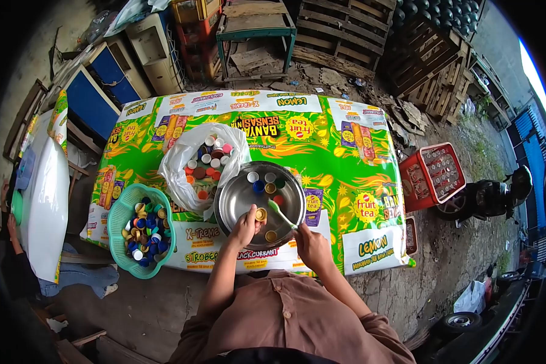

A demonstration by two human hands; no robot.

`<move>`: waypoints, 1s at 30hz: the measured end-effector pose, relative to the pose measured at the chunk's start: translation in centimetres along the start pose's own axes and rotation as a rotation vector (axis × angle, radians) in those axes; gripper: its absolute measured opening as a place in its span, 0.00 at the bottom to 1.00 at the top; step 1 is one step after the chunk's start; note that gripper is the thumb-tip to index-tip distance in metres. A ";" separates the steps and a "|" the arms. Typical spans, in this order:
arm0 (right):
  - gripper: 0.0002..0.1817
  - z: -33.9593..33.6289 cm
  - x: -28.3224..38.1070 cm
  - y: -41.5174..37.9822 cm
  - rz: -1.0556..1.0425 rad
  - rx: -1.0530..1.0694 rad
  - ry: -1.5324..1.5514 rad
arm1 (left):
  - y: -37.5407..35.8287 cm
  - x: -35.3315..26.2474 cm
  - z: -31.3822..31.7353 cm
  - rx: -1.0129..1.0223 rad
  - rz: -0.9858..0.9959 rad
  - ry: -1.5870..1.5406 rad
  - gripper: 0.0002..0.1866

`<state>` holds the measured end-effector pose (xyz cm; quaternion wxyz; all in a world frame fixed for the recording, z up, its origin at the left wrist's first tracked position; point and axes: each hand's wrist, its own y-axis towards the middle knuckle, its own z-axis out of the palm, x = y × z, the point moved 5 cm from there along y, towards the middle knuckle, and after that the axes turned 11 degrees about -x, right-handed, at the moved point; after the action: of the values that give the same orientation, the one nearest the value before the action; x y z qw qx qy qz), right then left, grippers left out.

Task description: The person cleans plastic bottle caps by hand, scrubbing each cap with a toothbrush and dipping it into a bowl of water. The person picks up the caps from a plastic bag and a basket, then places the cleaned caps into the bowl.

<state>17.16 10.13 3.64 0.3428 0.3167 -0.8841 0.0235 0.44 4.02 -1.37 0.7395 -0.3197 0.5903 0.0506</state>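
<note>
A gold bottle cap [261, 215] is over the near part of a steel bowl [238, 193], pinched in the fingers of the left hand [244, 229]. It looks light and stiff, probably slippery if wet; its rim seems the best place to grip, leaving the face free. The right hand [314, 247] has its fingers closed around the handle of a small brush [284, 218], whose green head is just right of the cap. The brush seems light and slim, best held well back on the handle.

In the bowl lie loose white, blue, red and gold caps. Just beyond its left side, a white plastic bag [175, 165], likely soft and floppy, gapes over more caps. Nearer and farther left, a turquoise basket [116, 212] holds many caps, mostly blue and gold. All stand on a counter [327, 176] under a printed Fruit Tea sheet.
</note>
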 end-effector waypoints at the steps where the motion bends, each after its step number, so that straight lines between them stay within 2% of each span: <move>1: 0.09 -0.3 0.0 0.0 0.001 0.001 -0.002 | 0.0 -0.4 -0.1 -0.012 0.030 0.067 0.27; 3: 0.09 -1.2 0.2 0.1 -0.011 -0.066 0.032 | -0.1 -2.0 -0.5 -0.064 0.156 0.229 0.27; 6: 0.09 -2.6 0.4 0.2 -0.012 -0.115 0.103 | -1.5 -6.9 -1.1 -0.145 0.453 0.338 0.16; 8: 0.09 -2.9 0.1 0.1 0.016 -0.108 0.123 | -3.0 -10.7 -1.1 -0.193 0.644 0.394 0.13; 10: 0.09 -3.1 -0.1 -0.1 0.023 -0.129 0.126 | -3.8 -12.5 -1.2 -0.259 0.753 0.303 0.14; 12: 0.10 -3.0 -0.1 -0.3 0.022 -0.129 0.131 | -3.2 -11.7 -1.2 -0.314 0.849 0.176 0.13; 14: 0.10 -2.9 0.0 -0.5 0.025 -0.128 0.138 | -2.1 -9.7 0.2 -0.218 1.039 0.661 0.13; 15: 0.10 -2.8 0.2 -0.6 0.017 -0.127 0.145 | -1.6 -6.9 0.2 -0.206 0.669 1.206 0.13; 18: 0.10 -2.7 0.3 -0.4 0.008 -0.134 0.155 | -1.5 -5.9 -0.3 -0.227 0.611 1.182 0.12; 20: 0.10 -2.6 0.3 -0.8 0.017 -0.121 0.158 | -1.8 -6.3 -0.7 -0.239 0.661 1.146 0.13; 22: 0.10 -2.4 0.3 -0.6 0.043 -0.096 0.153 | -2.4 -7.2 -1.4 -0.303 0.777 0.953 0.14; 24: 0.09 -2.2 0.5 -0.6 0.045 -0.073 0.134 | -3.0 -7.1 -2.2 -0.326 0.734 0.869 0.14; 26: 0.09 -1.9 0.6 -0.6 0.036 -0.062 0.123 | -3.9 -6.8 -3.5 -0.311 0.782 0.482 0.15; 27: 0.08 -1.8 0.7 -0.5 0.021 -0.060 0.146 | -5.1 -7.6 -4.1 -0.318 0.759 0.422 0.15; 28: 0.07 -1.6 0.9 -0.4 0.038 -0.033 0.187 | -5.3 -6.7 -5.6 -0.365 0.763 0.329 0.15; 30: 0.07 -1.2 1.1 -0.3 0.016 -0.031 0.209 | -7.1 -5.8 -8.8 -0.584 0.856 0.303 0.16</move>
<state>17.44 9.58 5.15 0.4378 0.3000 -0.8463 0.0455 -5.50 -4.57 5.98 0.4398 -0.2464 0.7292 0.4627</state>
